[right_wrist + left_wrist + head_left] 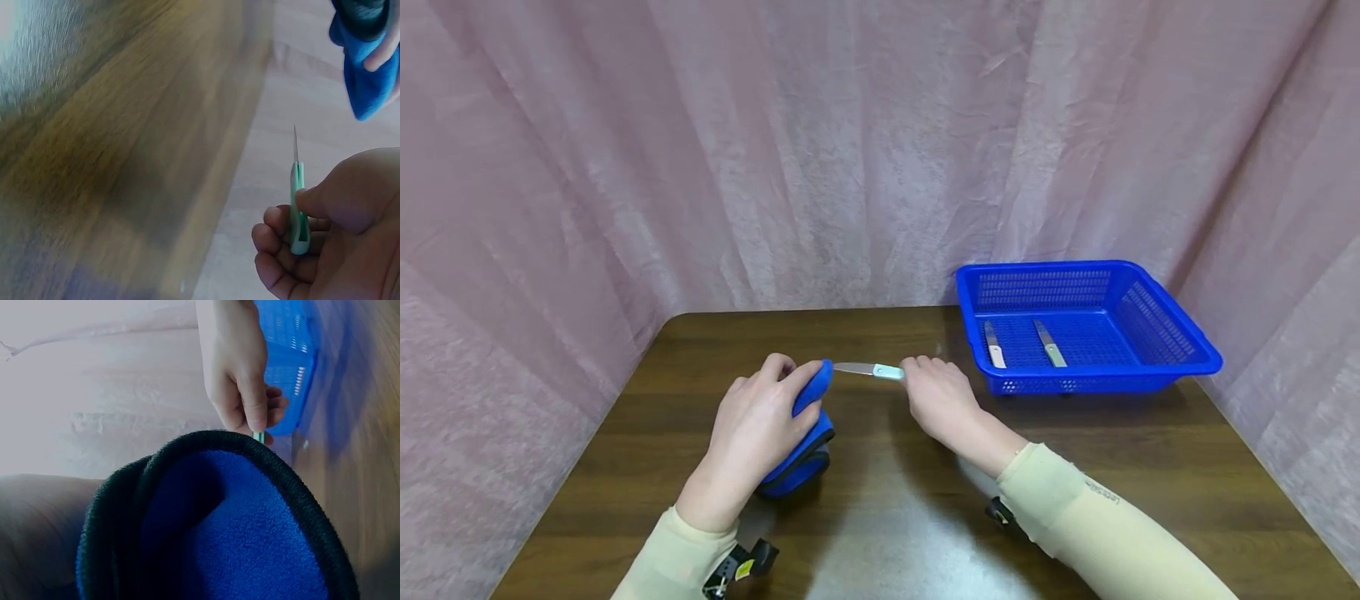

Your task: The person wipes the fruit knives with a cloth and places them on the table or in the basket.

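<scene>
My left hand (752, 425) grips a folded blue cloth (805, 446) with black edging, its lower part hanging over the table. In the left wrist view the cloth (250, 531) fills the foreground, bulging toward the camera. My right hand (942, 400) holds a small knife (888, 372) by its mint-green handle, thumb against the handle's side and fingers curled beneath. The blade points left, its tip right by the cloth's upper corner in the head view. From the right wrist, the knife (297, 206) shows edge-on, with a gap between its tip and the cloth (369, 81).
A blue perforated basket (1090, 379) stands at the back right of the wooden table (880, 517). Inside lie two small knives, one white-handled (996, 355) and one pale-green-handled (1055, 354). Pinkish curtains (850, 167) hang behind and along both sides.
</scene>
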Motion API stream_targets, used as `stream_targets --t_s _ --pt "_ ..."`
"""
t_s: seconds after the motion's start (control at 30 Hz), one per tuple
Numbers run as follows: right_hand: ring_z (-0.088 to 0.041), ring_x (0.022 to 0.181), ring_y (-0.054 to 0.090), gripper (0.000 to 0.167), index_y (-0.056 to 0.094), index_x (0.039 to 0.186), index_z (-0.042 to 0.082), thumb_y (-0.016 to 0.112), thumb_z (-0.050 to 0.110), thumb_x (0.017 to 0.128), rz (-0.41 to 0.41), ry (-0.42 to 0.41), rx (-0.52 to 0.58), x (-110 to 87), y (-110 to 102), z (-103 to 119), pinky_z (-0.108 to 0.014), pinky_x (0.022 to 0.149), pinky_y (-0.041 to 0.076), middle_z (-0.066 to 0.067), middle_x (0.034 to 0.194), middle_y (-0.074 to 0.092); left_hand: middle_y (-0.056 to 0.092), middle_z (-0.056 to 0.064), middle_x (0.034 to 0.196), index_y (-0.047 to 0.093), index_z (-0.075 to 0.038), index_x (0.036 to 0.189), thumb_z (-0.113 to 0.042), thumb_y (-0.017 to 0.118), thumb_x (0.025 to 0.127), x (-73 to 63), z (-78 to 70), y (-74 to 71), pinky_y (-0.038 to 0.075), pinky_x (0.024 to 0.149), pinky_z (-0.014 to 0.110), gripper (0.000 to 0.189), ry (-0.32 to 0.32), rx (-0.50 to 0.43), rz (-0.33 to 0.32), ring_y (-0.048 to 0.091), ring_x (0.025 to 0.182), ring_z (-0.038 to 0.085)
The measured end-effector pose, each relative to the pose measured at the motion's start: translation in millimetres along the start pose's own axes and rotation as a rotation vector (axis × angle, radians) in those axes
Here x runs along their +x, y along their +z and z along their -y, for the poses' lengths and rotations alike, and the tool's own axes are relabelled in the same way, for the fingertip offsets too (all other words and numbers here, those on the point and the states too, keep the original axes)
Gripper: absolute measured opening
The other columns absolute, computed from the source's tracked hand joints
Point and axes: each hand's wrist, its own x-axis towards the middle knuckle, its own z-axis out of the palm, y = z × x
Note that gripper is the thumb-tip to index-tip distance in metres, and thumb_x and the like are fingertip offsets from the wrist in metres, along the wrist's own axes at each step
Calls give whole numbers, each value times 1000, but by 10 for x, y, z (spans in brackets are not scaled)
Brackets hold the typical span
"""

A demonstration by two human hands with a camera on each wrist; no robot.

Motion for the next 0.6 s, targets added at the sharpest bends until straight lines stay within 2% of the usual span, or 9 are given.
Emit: stream_targets --t_s 0.13,0.33,0.6 --pt "-32 68 64 17 66 95 4 76 14 104 6 -7 10 -67 -110 6 -43 58 51 -9 78 63 68 14 118 75 -19 142 -24 84 94 7 -57 -27 58 80 52 50 1 -19 -12 71 81 32" --pt "-29 65 62 14 66 98 2 77 9 103 17 9 81 -200 -323 -26 -43 56 52 -7 77 60 69 14 119 76 -20 142 -25 84 94 27 -171 -40 58 79 52 49 22 -41 -34 72 81 31" --pt "-26 73 66 11 69 111 0 75 6 104 -1 36 159 -328 -531 -65 -43 60 55 -7 86 64 69 14 120 76 -21 142 -27 84 95 82 -253 -74 59 79 52 49 37 -52 -63 73 83 32"
